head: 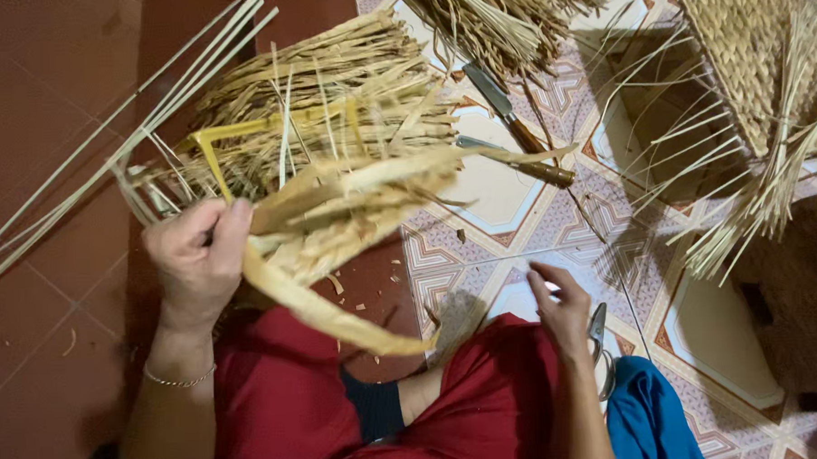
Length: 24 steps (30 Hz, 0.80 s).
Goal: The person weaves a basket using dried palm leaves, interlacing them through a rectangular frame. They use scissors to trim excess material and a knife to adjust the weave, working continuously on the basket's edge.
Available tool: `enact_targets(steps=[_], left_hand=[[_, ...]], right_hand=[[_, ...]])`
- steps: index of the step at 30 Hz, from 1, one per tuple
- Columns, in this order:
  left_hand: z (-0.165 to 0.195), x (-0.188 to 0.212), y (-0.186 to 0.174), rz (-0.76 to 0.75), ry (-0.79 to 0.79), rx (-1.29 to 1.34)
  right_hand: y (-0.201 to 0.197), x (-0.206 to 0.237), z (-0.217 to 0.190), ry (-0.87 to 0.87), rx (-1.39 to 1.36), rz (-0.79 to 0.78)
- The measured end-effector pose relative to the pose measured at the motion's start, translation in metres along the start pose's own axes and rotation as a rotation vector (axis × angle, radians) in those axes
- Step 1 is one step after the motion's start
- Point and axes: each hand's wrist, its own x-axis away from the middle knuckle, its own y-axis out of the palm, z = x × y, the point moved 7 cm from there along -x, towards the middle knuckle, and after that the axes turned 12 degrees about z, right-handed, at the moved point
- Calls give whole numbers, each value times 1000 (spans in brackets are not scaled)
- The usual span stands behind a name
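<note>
Red-clad knees frame a seated weaver at floor level.
Left hand (pixel 197 255) fingers clench a dried-leaf bundle (pixel 354 213) raised above the tiled floor (pixel 480 200); right hand (pixel 563 310) fingers pinch one thin strand (pixel 482 261), best held taut.

Two knives (pixel 514 131) with wooden handles lie on the patterned floor tiles (pixel 482 254). A woven basket (pixel 746 46) stands at the upper right, loose strands fanning out. Long pale strips (pixel 107 140) cross the red floor.

Plain red floor tiles (pixel 43 134) lie left; patterned tiles (pixel 702 337) with pale centres spread right, dimly lit.
</note>
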Motion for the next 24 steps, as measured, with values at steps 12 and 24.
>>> enact_targets(steps=[12,24], left_hand=[[-119,53,34,-325,-489,110],[-150,64,54,-449,-555,-159]], right_hand=[[55,-16,-38,262,-620,-165],[24,98,-136,-224,332,-130]])
